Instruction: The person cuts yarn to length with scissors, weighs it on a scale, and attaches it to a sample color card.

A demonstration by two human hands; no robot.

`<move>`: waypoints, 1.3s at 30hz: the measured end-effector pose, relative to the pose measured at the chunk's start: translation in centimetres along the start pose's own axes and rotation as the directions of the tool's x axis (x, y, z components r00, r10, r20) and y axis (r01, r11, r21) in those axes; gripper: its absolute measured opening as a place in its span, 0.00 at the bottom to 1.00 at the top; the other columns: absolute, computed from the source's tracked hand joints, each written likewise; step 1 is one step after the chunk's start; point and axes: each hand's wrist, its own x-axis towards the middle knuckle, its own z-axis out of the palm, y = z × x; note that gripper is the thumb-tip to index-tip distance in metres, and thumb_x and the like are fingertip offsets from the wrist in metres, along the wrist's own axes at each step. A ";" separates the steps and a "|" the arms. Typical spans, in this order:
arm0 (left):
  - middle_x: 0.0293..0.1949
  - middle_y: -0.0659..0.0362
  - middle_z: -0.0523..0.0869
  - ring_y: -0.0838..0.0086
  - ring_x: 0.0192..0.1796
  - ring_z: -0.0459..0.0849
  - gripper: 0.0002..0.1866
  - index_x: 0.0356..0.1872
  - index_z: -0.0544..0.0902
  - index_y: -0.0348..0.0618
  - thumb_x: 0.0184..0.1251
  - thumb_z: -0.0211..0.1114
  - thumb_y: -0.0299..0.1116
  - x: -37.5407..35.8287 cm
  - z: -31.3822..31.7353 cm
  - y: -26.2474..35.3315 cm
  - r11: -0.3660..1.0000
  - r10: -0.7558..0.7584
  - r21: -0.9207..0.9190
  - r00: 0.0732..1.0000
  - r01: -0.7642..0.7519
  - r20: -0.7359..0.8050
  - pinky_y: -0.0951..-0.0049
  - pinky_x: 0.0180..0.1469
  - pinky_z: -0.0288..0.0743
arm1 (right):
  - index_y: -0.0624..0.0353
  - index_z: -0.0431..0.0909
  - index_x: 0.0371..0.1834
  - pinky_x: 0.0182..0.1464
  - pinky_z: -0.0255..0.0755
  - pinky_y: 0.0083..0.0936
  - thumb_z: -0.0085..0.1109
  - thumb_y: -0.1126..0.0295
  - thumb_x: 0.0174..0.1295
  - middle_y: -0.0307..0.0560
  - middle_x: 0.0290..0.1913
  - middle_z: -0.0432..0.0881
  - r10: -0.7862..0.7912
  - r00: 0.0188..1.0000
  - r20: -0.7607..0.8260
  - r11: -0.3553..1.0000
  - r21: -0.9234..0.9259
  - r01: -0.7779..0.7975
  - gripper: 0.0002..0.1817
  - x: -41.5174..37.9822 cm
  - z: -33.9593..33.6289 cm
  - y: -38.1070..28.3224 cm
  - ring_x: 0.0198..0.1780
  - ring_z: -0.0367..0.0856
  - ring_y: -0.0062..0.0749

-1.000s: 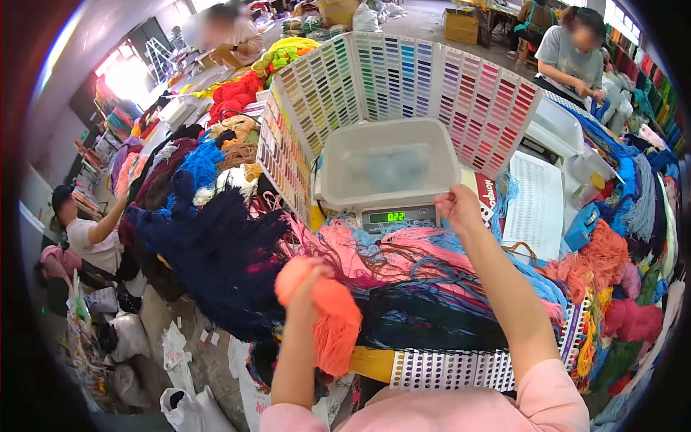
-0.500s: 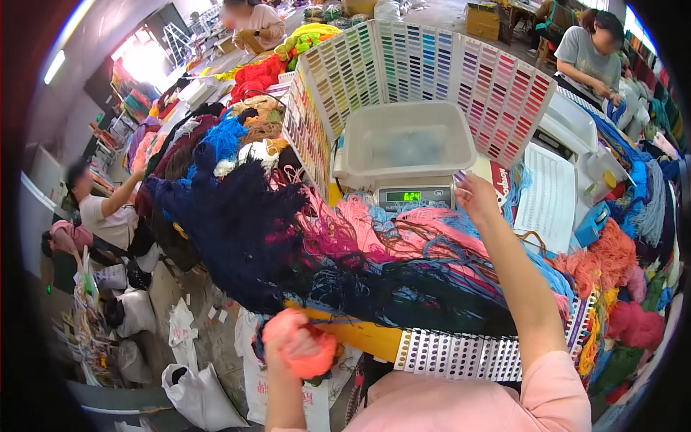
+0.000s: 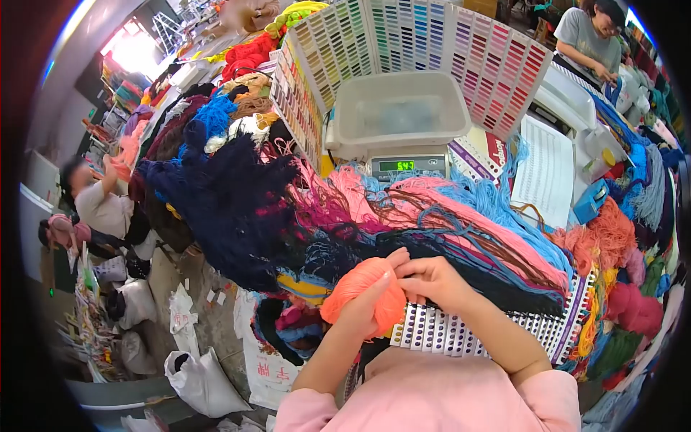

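An orange-coral bundle of yarn point(image 3: 353, 291) is held near my chest in my left hand point(image 3: 369, 302), with the thumb laid over it. My right hand point(image 3: 430, 279) meets it from the right, fingers bent and pinched at the bundle's edge; whether a strand is between them is too small to tell. Beyond both hands lie long pink yarn strands point(image 3: 461, 216) and a dark navy heap of yarn point(image 3: 223, 209). A digital scale point(image 3: 407, 165) with green digits carries a translucent plastic tub point(image 3: 399, 108).
Colour sample boards point(image 3: 410, 43) stand behind the tub. A printed sheet point(image 3: 543, 173) and a blue tape dispenser point(image 3: 592, 201) lie at the right. White perforated cards point(image 3: 446, 333) line the near edge. One person point(image 3: 590, 47) is at the upper right, another point(image 3: 104, 201) at the left.
My left hand has brought the orange bundle up and to the right. My right hand has come down from beside the scale to the bundle. The view has shifted slightly.
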 end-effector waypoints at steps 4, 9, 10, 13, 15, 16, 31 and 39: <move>0.57 0.51 0.60 0.71 0.56 0.64 0.26 0.58 0.55 0.31 0.60 0.46 0.33 -0.2 -0.6 0.1 0.981 -0.083 -0.163 0.990 0.100 0.113 0.73 0.55 0.58 | 0.65 0.76 0.32 0.18 0.59 0.11 0.52 0.72 0.53 0.37 0.15 0.72 -0.064 0.996 -0.059 0.997 0.044 0.067 0.08 -0.2 -0.4 1.6 0.16 0.67 0.14; 0.56 0.47 0.62 0.65 0.55 0.66 0.28 0.56 0.54 0.28 0.59 0.45 0.37 0.1 0.1 -0.8 0.998 -0.066 0.019 0.997 0.066 0.043 0.67 0.55 0.61 | 0.66 0.77 0.28 0.18 0.58 0.11 0.52 0.73 0.52 0.37 0.15 0.72 -0.057 0.987 -0.148 0.997 0.050 0.065 0.07 -0.6 0.6 0.9 0.16 0.66 0.13; 0.56 0.47 0.62 0.65 0.55 0.66 0.28 0.56 0.55 0.28 0.59 0.45 0.38 0.2 0.2 -0.9 0.997 -0.071 0.038 0.995 0.069 0.064 0.67 0.55 0.60 | 0.66 0.76 0.28 0.18 0.58 0.11 0.52 0.73 0.52 0.37 0.15 0.72 -0.069 0.985 -0.155 0.996 0.045 0.077 0.07 -0.7 0.5 0.9 0.16 0.67 0.13; 0.55 0.46 0.62 0.64 0.55 0.66 0.28 0.56 0.55 0.27 0.59 0.46 0.39 0.0 0.2 -0.7 0.989 -0.065 -0.131 0.997 0.071 0.048 0.66 0.56 0.60 | 0.67 0.75 0.28 0.18 0.59 0.11 0.51 0.74 0.53 0.38 0.16 0.73 -0.102 0.981 -0.163 0.990 0.077 0.115 0.07 -0.9 -0.2 0.8 0.16 0.67 0.13; 0.56 0.49 0.62 0.66 0.55 0.65 0.26 0.57 0.54 0.29 0.61 0.43 0.37 -0.3 -0.4 -0.4 0.971 -0.075 -0.218 0.992 0.096 0.103 0.68 0.56 0.59 | 0.67 0.75 0.28 0.18 0.59 0.11 0.51 0.74 0.53 0.38 0.16 0.73 -0.115 0.980 -0.160 0.976 0.164 0.142 0.07 -0.9 -0.9 1.4 0.16 0.67 0.13; 0.56 0.50 0.62 0.67 0.56 0.65 0.25 0.57 0.54 0.30 0.62 0.42 0.36 -0.4 -0.6 -0.4 0.959 -0.080 -0.260 0.988 0.112 0.130 0.70 0.56 0.59 | 0.68 0.75 0.28 0.18 0.59 0.10 0.51 0.74 0.53 0.38 0.16 0.73 -0.089 0.984 -0.157 0.971 0.206 0.121 0.07 -0.9 -0.8 1.4 0.16 0.67 0.13; 0.53 0.45 0.65 0.61 0.53 0.68 0.32 0.55 0.56 0.29 0.51 0.53 0.39 -0.9 0.0 -0.2 0.983 0.045 -0.174 0.997 -0.055 -0.061 0.54 0.53 0.62 | 0.64 0.74 0.35 0.34 0.67 0.19 0.51 0.72 0.51 0.43 0.34 0.76 -0.478 0.861 -0.174 0.776 -0.542 0.322 0.10 2.1 -3.2 0.5 0.32 0.73 0.23; 0.40 0.48 0.75 0.65 0.41 0.76 0.25 0.51 0.62 0.30 0.51 0.54 0.32 -2.0 -3.0 -2.0 0.939 -0.065 -0.339 0.998 0.060 -0.004 0.63 0.46 0.71 | 0.66 0.71 0.33 0.31 0.68 0.29 0.52 0.68 0.50 0.53 0.29 0.76 -0.677 0.564 -0.473 0.635 -0.762 0.123 0.12 12.4 -16.3 3.0 0.29 0.75 0.39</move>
